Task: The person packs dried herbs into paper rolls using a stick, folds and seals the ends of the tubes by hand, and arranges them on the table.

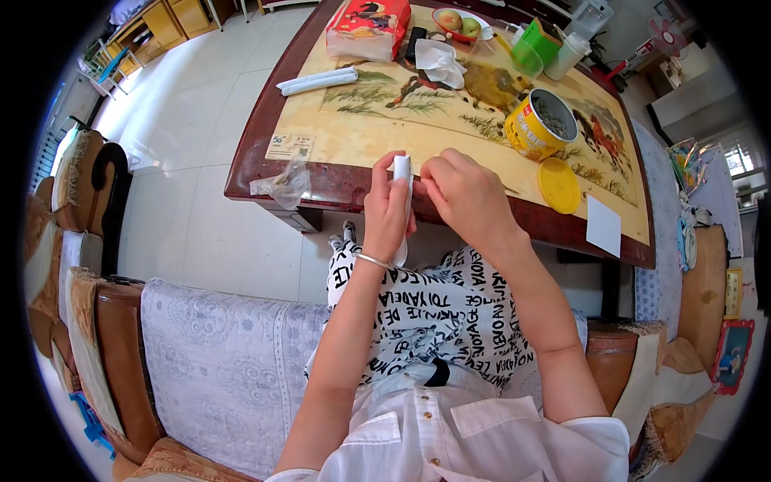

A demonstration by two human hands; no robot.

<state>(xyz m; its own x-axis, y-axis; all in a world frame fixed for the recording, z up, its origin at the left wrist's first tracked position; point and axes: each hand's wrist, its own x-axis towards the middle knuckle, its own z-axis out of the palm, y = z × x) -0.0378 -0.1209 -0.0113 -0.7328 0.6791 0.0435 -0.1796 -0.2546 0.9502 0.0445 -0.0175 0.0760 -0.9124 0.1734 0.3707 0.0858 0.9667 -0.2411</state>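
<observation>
Desk w/ yellow can is standing before me; my L grip is clasping a wht paper roll, R grip is hovering nearby, can't tell if pinching.

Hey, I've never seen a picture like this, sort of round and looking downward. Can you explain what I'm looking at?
There's no machine here, just a seated person's two bare hands. The single picture comes from a camera worn on the head, looking forward and down, so you see roughly what they see.

The left hand holds a slim white piece, apparently rolled or folded paper. The right hand is right beside it; whether it touches is hard to tell.

On the table ahead are an open yellow can with dark contents, a yellow lid, a white square, white rolls, a crumpled tissue and a red bag.
</observation>
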